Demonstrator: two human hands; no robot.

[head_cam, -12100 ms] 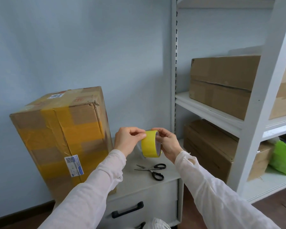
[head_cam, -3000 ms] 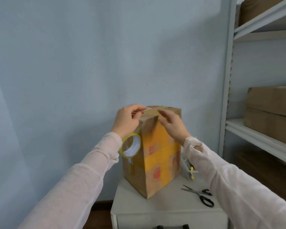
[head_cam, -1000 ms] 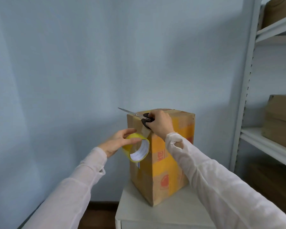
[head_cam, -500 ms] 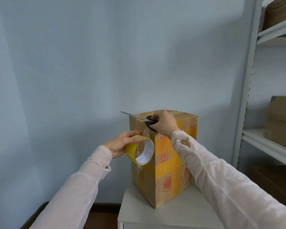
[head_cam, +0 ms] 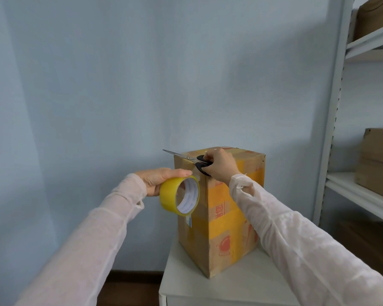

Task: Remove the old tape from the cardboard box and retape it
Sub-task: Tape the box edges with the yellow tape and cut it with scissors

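Observation:
A tall cardboard box [head_cam: 226, 224] wrapped in bands of yellow tape stands upright on a white cabinet [head_cam: 221, 288]. My left hand [head_cam: 158, 178] holds a yellow tape roll [head_cam: 179, 196] just left of the box's upper corner, thumb stretched over the roll's top. A short strip of tape runs from the roll up to the box's top edge. My right hand [head_cam: 219, 165] grips black-handled scissors [head_cam: 191, 161] at the box's top left corner. Their blades point left, beyond the box's edge and above the roll.
A white metal shelving unit [head_cam: 332, 133] stands to the right, with cardboard boxes [head_cam: 378, 160] on its shelves. A pale blue wall is behind the box. Dark floor shows beside the cabinet at lower left.
Over the last second the tape roll has dropped slightly and tilted, and the scissors have stayed at the box's top corner. Three seconds ago the scissors lay on the cabinet.

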